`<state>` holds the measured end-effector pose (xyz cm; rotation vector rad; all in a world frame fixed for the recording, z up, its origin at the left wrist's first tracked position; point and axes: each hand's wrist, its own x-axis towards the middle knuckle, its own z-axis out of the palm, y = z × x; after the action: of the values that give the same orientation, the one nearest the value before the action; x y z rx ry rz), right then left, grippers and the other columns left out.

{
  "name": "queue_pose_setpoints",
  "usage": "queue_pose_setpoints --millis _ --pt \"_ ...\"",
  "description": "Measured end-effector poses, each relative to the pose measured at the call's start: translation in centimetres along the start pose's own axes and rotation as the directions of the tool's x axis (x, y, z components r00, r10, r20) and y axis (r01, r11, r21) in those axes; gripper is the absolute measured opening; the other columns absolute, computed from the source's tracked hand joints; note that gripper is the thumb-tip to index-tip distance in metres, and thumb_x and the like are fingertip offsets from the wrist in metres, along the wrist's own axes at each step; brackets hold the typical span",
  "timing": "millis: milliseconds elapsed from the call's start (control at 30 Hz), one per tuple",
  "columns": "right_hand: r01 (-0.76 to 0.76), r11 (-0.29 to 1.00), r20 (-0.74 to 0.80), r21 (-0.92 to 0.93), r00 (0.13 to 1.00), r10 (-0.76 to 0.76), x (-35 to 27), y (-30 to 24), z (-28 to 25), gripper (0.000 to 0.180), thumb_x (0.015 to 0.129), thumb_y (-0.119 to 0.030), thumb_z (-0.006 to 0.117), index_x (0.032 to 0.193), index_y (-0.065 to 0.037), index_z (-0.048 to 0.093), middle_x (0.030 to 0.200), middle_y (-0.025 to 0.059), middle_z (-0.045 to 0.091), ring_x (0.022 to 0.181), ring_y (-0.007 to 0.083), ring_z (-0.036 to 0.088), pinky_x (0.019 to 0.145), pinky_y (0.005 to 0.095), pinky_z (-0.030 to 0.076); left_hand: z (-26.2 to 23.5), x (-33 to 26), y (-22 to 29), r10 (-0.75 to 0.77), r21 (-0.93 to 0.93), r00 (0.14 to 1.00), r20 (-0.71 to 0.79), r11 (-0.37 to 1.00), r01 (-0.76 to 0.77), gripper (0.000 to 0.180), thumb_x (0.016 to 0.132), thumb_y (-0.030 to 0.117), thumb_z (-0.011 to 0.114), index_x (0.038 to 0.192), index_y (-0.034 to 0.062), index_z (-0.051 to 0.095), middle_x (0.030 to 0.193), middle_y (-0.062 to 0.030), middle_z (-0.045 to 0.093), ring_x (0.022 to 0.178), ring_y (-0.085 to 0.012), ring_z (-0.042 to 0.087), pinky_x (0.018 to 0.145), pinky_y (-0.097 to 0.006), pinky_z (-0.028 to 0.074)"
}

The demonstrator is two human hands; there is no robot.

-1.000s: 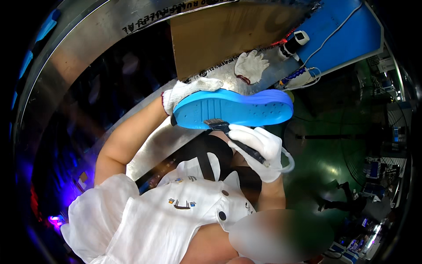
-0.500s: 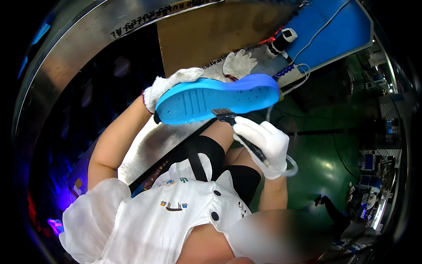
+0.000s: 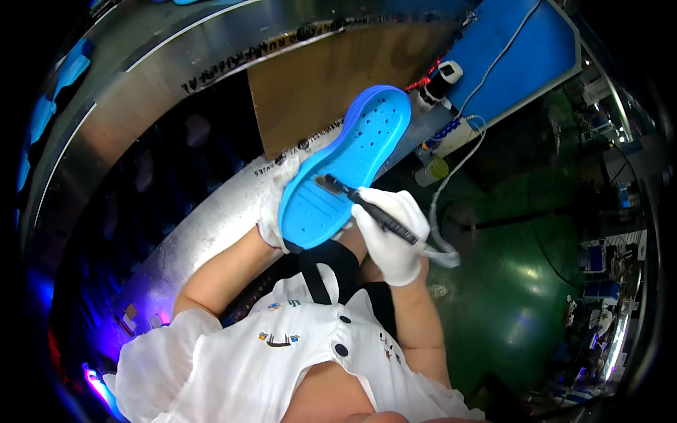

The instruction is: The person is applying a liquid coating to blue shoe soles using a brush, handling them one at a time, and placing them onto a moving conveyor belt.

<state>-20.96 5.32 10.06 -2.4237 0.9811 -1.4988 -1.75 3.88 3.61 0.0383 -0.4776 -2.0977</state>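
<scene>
My left hand (image 3: 276, 194), in a white knit glove, grips a blue shoe sole (image 3: 361, 154) along its left side, near the heel. Some of those fingers are hidden behind the sole. It is held tilted, hollow inner face toward me, with ridges at the heel end and small holes in the upper part. A black-handled flat brush (image 3: 377, 213) is in my right hand (image 3: 395, 236), also white-gloved. Its bristles touch or hover just over the sole's inside, near the ridges. A pale tube (image 3: 443, 255) runs from the handle's end past the wrist.
Behind the sole, a cardboard sheet (image 3: 303, 84) leans by the metal rim (image 3: 120, 120). A blue panel (image 3: 529, 53), a white-and-black device (image 3: 441, 81), a yellow-topped bottle (image 3: 432, 171) and a cable (image 3: 486, 77) are at upper right. Blue pieces (image 3: 60, 88) lie far left.
The sole has turned from nearly level to steeply upright, its far end swinging up and left. My left hand has come lower; the brush has moved left from the edge onto the inside.
</scene>
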Motion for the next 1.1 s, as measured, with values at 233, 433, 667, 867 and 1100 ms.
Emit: queue_pose_setpoints --millis 233,433,667,867,1100 --pt "-0.125 0.895 0.041 0.429 0.992 0.119 -2.1 -2.9 -0.1 0.031 0.072 -0.003 0.08 0.101 0.0 0.07 0.092 0.0138 0.072 0.067 0.0221 0.062 0.063 0.0306 0.049 4.5 -4.4 2.4 0.114 0.168 0.985 -0.128 0.981 -0.092 0.085 0.088 0.061 0.054 0.146 0.0017 0.037 0.133 -0.0262 0.053 0.117 -0.0403 0.056 0.094 -0.053 0.051" --pt "-0.22 0.676 -0.11 0.703 0.906 0.409 -3.1 -2.4 -1.0 0.02 0.08 0.001 0.067 0.099 0.007 0.067 0.086 0.0108 0.068 0.074 0.0138 0.058 0.064 0.0235 0.046 15.6 -5.2 15.9 0.439 0.218 0.898 0.001 0.877 -0.429 0.102 0.086 0.08 0.037 0.144 -0.0037 0.033 0.12 -0.0367 0.053 0.106 -0.0378 0.059 0.084 -0.051 0.054" --pt "-0.297 0.667 0.049 0.683 0.93 0.364 -3.3 -2.8 0.2 0.021 0.08 0.001 0.073 0.099 0.006 0.067 0.084 0.0086 0.066 0.069 0.0129 0.058 0.064 0.0244 0.045 20.1 -7.5 27.7 0.294 -0.555 0.881 0.37 -0.691 0.463 0.042 0.091 0.035 0.056 0.127 0.0131 0.06 0.13 -0.0043 0.061 0.12 -0.0205 0.056 0.104 -0.038 0.039" --pt "-0.421 0.617 0.123 0.665 0.876 0.467 -4.0 -2.2 0.3 0.022 0.081 -0.002 0.073 0.102 0.002 0.07 0.081 0.0007 0.064 0.065 0.0029 0.049 0.056 0.0182 0.036 18.3 -10.5 29.6 0.89 -0.26 0.457 0.003 -0.44 0.859 0.031 0.089 0.025 0.055 0.107 0.003 0.067 0.108 -0.0222 0.067 0.097 -0.039 0.067 0.086 -0.043 0.052" --pt "-0.464 0.63 0.123 0.623 0.853 0.507 -5.0 -1.8 0.9 0.024 0.079 -0.001 0.074 0.102 0.004 0.068 0.08 -0.0005 0.064 0.063 0.0034 0.047 0.057 0.0174 0.037 18.7 -9.4 28.0 0.839 -0.125 0.54 0.066 -0.53 0.839 0.037 0.093 0.035 0.052 0.105 0.0022 0.064 0.11 -0.0215 0.063 0.105 -0.037 0.062 0.093 -0.045 0.049"
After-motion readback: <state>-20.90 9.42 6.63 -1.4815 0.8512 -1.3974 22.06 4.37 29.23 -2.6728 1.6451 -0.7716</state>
